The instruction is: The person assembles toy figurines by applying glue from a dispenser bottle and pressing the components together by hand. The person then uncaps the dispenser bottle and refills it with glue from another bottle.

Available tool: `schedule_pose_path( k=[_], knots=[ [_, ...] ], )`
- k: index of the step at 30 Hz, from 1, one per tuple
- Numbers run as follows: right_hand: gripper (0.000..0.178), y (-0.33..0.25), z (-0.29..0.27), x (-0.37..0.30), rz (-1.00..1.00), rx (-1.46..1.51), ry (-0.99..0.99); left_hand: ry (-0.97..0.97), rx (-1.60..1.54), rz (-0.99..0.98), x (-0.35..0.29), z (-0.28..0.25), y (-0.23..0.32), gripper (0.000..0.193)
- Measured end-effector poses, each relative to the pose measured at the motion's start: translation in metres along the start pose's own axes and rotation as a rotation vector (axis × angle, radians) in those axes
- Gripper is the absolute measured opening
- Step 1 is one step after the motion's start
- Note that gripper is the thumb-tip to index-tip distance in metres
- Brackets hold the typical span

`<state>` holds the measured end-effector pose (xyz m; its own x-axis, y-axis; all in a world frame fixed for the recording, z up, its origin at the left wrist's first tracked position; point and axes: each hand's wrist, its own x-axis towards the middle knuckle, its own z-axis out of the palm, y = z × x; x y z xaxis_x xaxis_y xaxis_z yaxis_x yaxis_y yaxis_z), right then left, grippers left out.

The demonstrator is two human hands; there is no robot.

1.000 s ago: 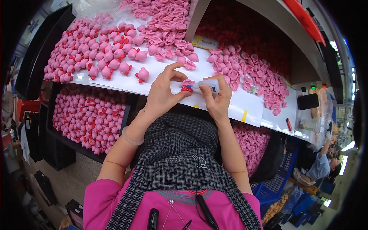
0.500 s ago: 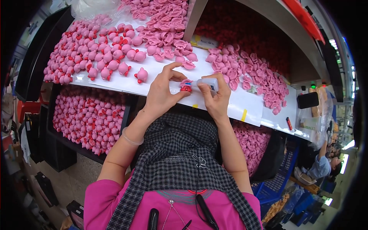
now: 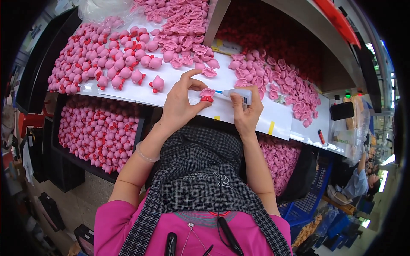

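Observation:
Between the thumb and fingers of my left hand (image 3: 181, 99) is a small pink figure part (image 3: 207, 94) with a red piece at its lower side. My right hand (image 3: 247, 112) is closed around a whitish glue bottle (image 3: 241, 94), tilted to the left. Its thin blue nozzle (image 3: 219, 91) points at the pink part, just to the right of it and apart. A loose pink half shell (image 3: 209, 72) lies on the white work surface beyond my left fingers. One pink figure with red feet (image 3: 157, 84) stands to the left of my left hand.
Pink figures with red feet (image 3: 94, 59) crowd the table's left side. Pink shells are heaped at the back (image 3: 183, 25) and on the right (image 3: 294, 85). Below the table edge are a bin of figures (image 3: 98, 132) and a bin of shells (image 3: 279, 160). A black phone-like object (image 3: 343, 111) is at far right.
My right hand has drawn the glue bottle slightly right, so its nozzle has come away from the pink part. My left hand keeps its hold and place.

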<state>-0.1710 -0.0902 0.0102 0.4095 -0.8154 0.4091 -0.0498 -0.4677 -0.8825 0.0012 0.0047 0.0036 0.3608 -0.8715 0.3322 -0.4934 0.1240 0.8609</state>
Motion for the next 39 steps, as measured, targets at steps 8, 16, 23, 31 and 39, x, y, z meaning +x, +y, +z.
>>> schedule_pose_path(
  k=[8,16,23,31,39],
  knots=[
    [0.021,-0.002,0.003,0.000,-0.004,-0.006,-0.020,0.002,-0.023,-0.009,-0.001,0.002,-0.004,0.080],
    [0.022,0.001,-0.003,-0.006,0.002,0.013,0.021,0.003,-0.031,-0.017,-0.001,0.002,-0.003,0.080],
    [0.022,0.001,-0.006,-0.008,0.034,0.032,0.044,0.009,-0.030,-0.008,-0.001,0.002,-0.003,0.080],
    [0.024,0.002,-0.013,-0.017,0.042,-0.001,0.016,0.006,-0.031,-0.004,0.000,0.003,-0.003,0.079],
    [0.027,-0.004,-0.046,0.019,-0.063,-0.429,-0.101,0.019,0.034,0.033,-0.001,0.002,-0.002,0.079]
  ],
)
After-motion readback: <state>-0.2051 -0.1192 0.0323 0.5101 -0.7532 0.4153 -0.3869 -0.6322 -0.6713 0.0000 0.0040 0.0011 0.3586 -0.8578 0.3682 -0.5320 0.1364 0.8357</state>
